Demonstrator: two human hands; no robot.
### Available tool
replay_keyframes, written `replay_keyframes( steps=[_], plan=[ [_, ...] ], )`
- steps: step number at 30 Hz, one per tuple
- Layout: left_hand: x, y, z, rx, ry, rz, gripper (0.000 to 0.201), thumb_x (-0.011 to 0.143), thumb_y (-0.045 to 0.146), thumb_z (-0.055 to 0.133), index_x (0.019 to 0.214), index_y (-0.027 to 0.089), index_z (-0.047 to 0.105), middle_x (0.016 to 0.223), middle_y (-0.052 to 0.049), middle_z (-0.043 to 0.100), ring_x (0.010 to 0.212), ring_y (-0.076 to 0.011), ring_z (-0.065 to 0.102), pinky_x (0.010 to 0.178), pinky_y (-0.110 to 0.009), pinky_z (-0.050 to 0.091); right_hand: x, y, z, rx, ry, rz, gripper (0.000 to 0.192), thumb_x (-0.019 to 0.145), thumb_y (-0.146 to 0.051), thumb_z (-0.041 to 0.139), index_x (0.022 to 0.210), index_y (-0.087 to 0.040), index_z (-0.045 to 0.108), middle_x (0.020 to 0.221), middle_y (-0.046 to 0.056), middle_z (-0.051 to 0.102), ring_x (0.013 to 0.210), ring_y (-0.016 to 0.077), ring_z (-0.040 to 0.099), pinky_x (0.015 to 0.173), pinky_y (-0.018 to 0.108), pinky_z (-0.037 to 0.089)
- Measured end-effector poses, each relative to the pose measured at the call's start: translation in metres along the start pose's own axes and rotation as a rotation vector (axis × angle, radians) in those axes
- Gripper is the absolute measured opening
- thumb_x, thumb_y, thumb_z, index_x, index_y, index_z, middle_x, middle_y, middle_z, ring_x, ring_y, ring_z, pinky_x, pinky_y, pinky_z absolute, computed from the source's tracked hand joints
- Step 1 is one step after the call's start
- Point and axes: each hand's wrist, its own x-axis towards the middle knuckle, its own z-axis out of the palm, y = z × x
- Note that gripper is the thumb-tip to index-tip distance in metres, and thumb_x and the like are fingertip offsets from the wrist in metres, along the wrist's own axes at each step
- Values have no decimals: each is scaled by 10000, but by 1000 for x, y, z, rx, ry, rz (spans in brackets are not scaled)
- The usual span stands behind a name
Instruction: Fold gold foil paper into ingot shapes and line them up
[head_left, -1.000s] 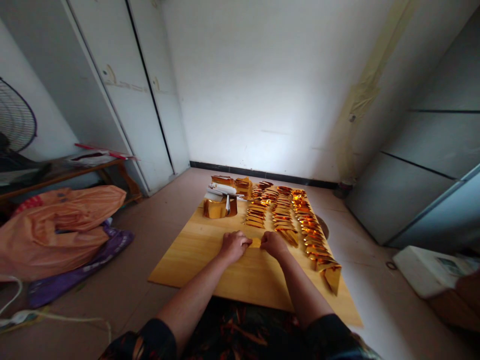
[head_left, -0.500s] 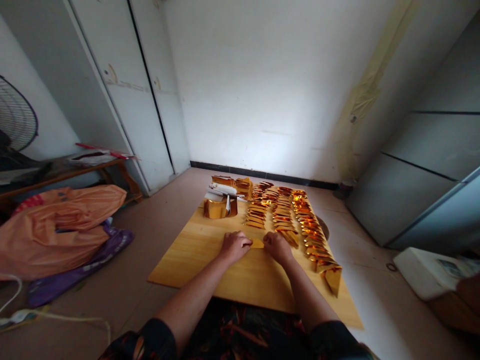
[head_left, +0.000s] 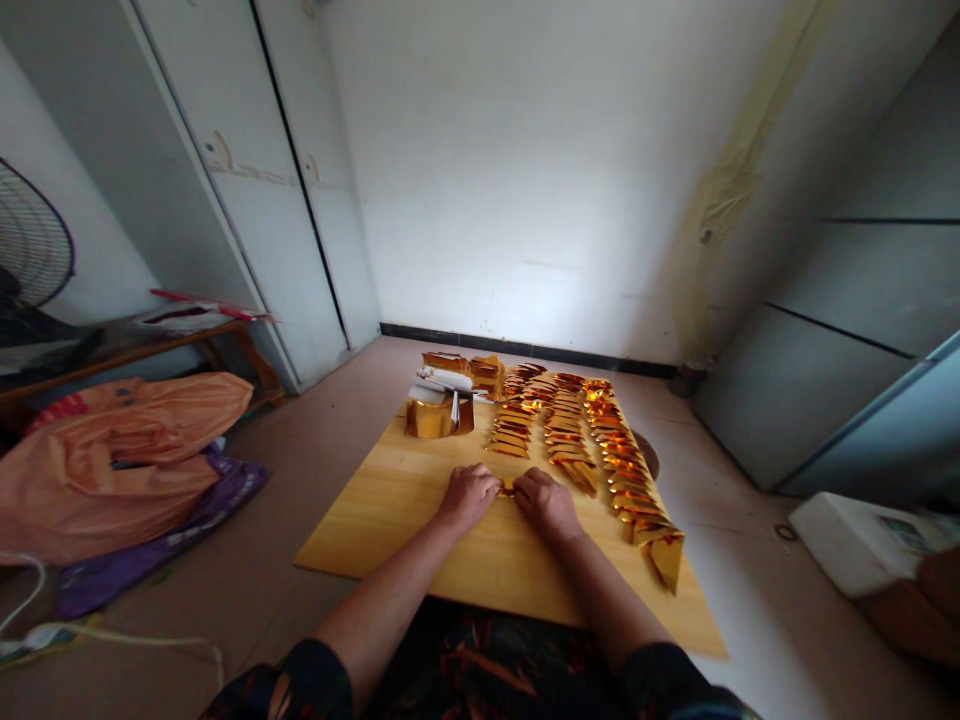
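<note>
Between my two hands, low over the wooden board, is a small piece of gold foil paper [head_left: 508, 487], mostly covered by my fingers. My left hand [head_left: 470, 495] is closed on its left end. The fingers of my right hand [head_left: 549, 503] are closed on its right end. Just beyond my hands stand rows of folded gold paper pieces [head_left: 568, 425], overlapping one another. A longer row of folded pieces [head_left: 626, 480] runs down the board's right side.
The wooden board [head_left: 375, 510] lies in front of me. At its back left are a curved gold sheet stack [head_left: 430, 419] and a white packet [head_left: 444, 379]. Orange and purple bags [head_left: 135, 470] lie on the floor at left; a white box [head_left: 851, 545] is at right.
My right hand has moved left, closer to my left hand. Less of the gold foil paper shows between them, and it looks bent now. The rows have stayed put.
</note>
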Motion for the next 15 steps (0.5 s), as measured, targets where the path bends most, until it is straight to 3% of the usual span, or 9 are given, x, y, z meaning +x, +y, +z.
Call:
replay_keyframes(
  steps=[4, 9, 12, 15],
  plan=[
    [-2, 4, -1, 73, 37, 32, 202, 859, 160, 517, 866, 211, 712, 824, -36, 642, 828, -169, 583, 756, -291, 411, 2, -1, 9, -96, 38, -20, 223, 914, -195, 465, 825, -199, 670, 831, 40, 630, 774, 130, 578, 619, 195, 359],
    [-6, 7, -4, 87, 84, 13, 190, 816, 184, 576, 971, 207, 683, 943, -61, 631, 932, -204, 570, 823, -318, 434, 2, -2, 20, -28, 129, -39, 239, 923, -187, 455, 782, -185, 649, 758, 25, 601, 674, 102, 550, 584, 186, 335],
    [-5, 9, -6, 28, 83, -57, 224, 811, 200, 579, 1015, 209, 673, 964, -64, 647, 954, -209, 581, 850, -322, 445, 2, -1, 25, 62, 184, 9, 265, 928, -201, 441, 749, -179, 636, 724, 15, 580, 608, 91, 522, 563, 183, 332],
    [-2, 14, -7, -116, 90, -219, 274, 830, 222, 551, 1085, 213, 651, 1018, -52, 683, 951, -188, 612, 876, -299, 453, 2, -1, 27, 194, 234, 49, 282, 931, -210, 418, 753, -184, 635, 733, 18, 581, 611, 91, 530, 580, 178, 361]
  ],
)
